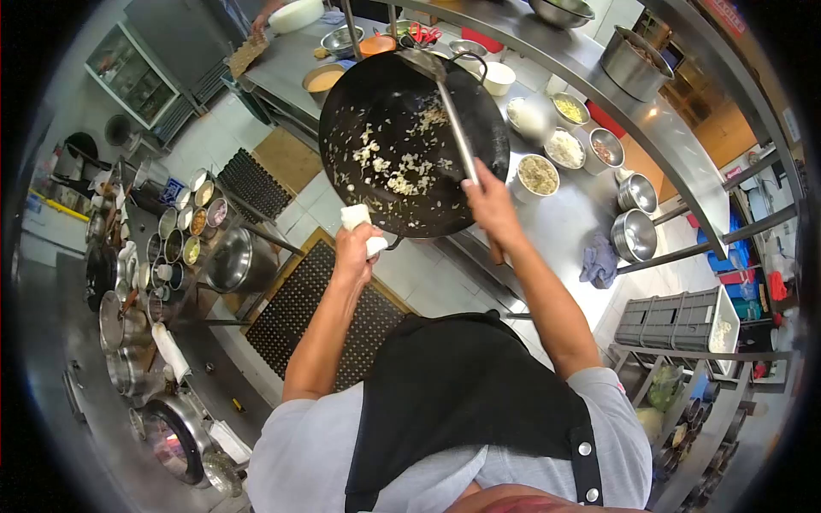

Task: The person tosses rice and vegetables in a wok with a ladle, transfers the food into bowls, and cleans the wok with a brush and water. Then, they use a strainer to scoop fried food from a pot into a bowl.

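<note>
A large black wok (385, 94) is held up and tilted in front of me, with chopped pale and white bits of food (410, 175) scattered over its inside. My left hand (355, 248) is closed round a folded white cloth (355, 217) at the wok's near handle. My right hand (494, 205) grips the metal ladle (457, 132) by its long shaft; the wooden end of the shaft sticks out below the hand. The ladle's head rests at the wok's far rim.
Bowls of chopped ingredients (538, 175) stand on the steel counter (560, 235) at the right, near a grey cloth (599, 261). Small containers (198, 222) and a big steel pot (239, 259) are at the left. Another person's hand (258, 27) shows at the top left.
</note>
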